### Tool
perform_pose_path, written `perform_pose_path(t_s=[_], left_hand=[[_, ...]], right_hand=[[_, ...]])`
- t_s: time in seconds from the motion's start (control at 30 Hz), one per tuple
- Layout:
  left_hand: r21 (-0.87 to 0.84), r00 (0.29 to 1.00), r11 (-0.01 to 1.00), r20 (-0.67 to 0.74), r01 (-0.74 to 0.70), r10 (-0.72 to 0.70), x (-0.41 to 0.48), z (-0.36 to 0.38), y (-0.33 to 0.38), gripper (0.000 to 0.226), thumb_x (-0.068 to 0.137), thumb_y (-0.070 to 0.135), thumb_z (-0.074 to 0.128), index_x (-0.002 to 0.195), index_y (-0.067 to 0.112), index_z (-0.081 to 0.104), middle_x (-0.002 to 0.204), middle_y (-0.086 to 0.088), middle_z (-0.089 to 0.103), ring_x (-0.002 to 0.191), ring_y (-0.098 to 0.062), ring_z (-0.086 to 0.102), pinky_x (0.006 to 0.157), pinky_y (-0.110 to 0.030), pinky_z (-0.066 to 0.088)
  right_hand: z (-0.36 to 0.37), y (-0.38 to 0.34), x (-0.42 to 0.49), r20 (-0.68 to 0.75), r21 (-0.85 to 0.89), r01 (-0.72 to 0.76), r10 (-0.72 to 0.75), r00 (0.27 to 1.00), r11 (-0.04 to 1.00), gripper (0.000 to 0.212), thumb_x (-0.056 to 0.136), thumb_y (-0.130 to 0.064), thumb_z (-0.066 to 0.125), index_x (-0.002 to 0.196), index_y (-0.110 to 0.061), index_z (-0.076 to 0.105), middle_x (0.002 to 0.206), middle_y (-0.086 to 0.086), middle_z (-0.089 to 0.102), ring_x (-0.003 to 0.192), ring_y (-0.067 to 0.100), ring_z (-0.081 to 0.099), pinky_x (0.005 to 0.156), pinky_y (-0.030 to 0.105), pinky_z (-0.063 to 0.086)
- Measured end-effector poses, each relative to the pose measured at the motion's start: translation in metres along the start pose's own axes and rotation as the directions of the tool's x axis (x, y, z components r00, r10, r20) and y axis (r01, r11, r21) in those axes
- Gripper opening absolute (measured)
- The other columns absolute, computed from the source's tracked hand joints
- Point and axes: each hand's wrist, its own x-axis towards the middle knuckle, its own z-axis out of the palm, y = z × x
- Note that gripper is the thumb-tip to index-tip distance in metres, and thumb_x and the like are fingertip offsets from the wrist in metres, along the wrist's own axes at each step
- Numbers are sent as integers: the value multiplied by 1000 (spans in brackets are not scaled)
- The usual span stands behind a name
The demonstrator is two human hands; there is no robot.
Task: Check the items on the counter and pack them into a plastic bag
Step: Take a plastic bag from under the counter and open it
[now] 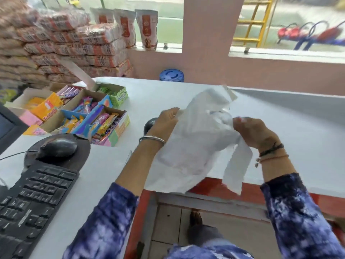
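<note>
A thin white plastic carrier bag is held up just above the near edge of a pale grey table, between a person's two hands. The left hand grips the bag's left upper edge, fingers curled closed over the plastic. The right hand pinches the bag's right side, its fingers closed tight on a bunched fold. One loop handle hangs down below the right hand, past the table's red front edge. The rest of the bag drapes crumpled between the hands, its lower part touching the table; whether anything is inside it cannot be told.

The left wrist wears one silver metal bangle; the right wrist carries dark and thin thread bands. Both arms wear blue and white tie-dye sleeves.

Just behind the left hand, a dark rounded object sits on the table, mostly hidden. Further left stand several open cardboard display boxes of brightly wrapped sweets, crowded together; the blur makes an exact count unsure. Nearer the person lie one black computer mouse on a dark round pad and one black keyboard. The corner of one dark monitor shows at the far left edge.

Beyond the table, clear packs of goods are stacked high against the wall, with three white and red pouches standing on the window ledge. One round blue lid peeks up behind the table.
</note>
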Motion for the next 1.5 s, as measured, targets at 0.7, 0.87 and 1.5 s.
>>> perform_pose_path(t_s=[0.7,0.87,1.5], left_hand=[[-695,932,706,-150,138,-330,236,50,57,28,85,41,59,91,13,62,85,-7,67,77,-21,66,69,-33,55],[-782,828,514,5,353,-561,267,48,-4,9,86,13,55,92,7,56,74,-7,58,69,-18,58,60,-31,50],[-478,874,825,-207,302,-440,313,54,-46,38,77,8,67,102,6,39,104,-17,55,79,-28,61,46,-26,52]], right_hand=[[-93,-63,217,-224,-973,-79,-793,566,218,13,80,-17,69,72,-9,62,55,11,64,47,26,56,44,26,46],[-107,-16,254,-379,-878,-165,-439,815,450,21,73,-30,74,73,-15,59,85,7,71,76,29,63,63,35,48],[-142,-17,293,-526,-689,-386,-57,849,613,29,78,-36,67,69,-10,61,75,6,60,71,26,55,64,32,39]])
